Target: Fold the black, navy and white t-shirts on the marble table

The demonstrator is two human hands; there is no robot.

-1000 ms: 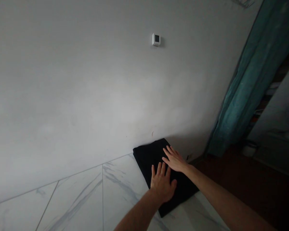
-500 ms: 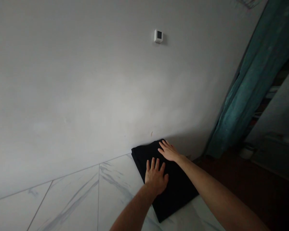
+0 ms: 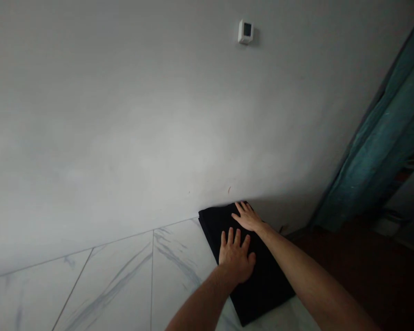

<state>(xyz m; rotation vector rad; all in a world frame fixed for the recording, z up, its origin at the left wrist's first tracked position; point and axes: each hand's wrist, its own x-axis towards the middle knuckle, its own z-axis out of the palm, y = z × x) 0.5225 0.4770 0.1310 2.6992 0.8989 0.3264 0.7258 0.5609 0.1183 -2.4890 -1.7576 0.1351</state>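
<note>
A folded black cloth (image 3: 262, 289) lies on the white marbled surface (image 3: 179, 262), its far edge against the wall. My left hand (image 3: 236, 255) rests flat on the cloth near its left edge, fingers spread. Farther up, by the cloth's far right corner, my right hand (image 3: 247, 217) lies with its fingers apart and pointing toward the wall. Neither hand grips anything.
A grey-white wall (image 3: 141, 115) rises behind the surface, with a small white device (image 3: 245, 32) mounted high on it. At the right hangs a teal curtain (image 3: 372, 147), beside a dark reddish floor (image 3: 338, 266).
The view has shifted, so the cloth and hands appear a little farther right and the curtain sits nearer the right edge. Both hands remain spread on the cloth.
</note>
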